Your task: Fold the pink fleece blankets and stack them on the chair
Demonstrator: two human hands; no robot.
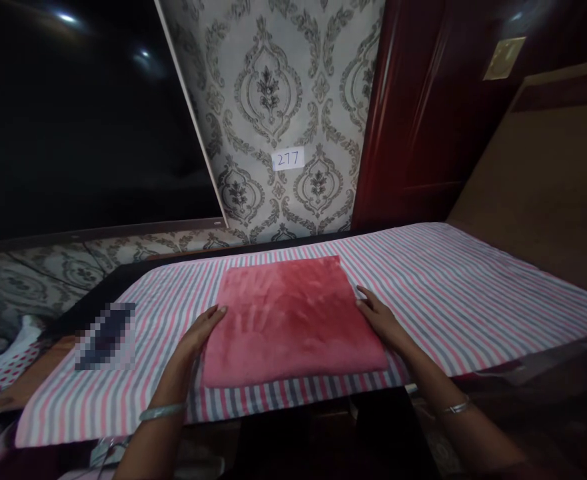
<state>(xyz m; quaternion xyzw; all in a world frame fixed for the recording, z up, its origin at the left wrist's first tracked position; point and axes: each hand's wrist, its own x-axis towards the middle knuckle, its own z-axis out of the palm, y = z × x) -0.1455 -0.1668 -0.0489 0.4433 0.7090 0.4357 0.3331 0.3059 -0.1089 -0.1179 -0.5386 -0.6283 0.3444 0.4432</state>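
Observation:
A pink plush cloth (293,320), folded into a thick, roughly square pad, lies flat on a striped sheet (433,293). Finger-like streaks mark its pile, and its back right part looks darker red. Along its left edge rests my left hand (206,327), fingers stretched forward and the thumb side touching the cloth. My right hand (380,320) is at the right edge, fingers extended and a little apart, touching the cloth's side. Neither hand is visibly wrapped round the cloth, though the undersides of the fingers are hidden.
Behind the table is a patterned wall with a paper label (288,158) reading 277. A large dark screen (83,120) stands at the left. A pixelated dark object (106,337) lies on the sheet's left. A cardboard box (548,180) stands at the right.

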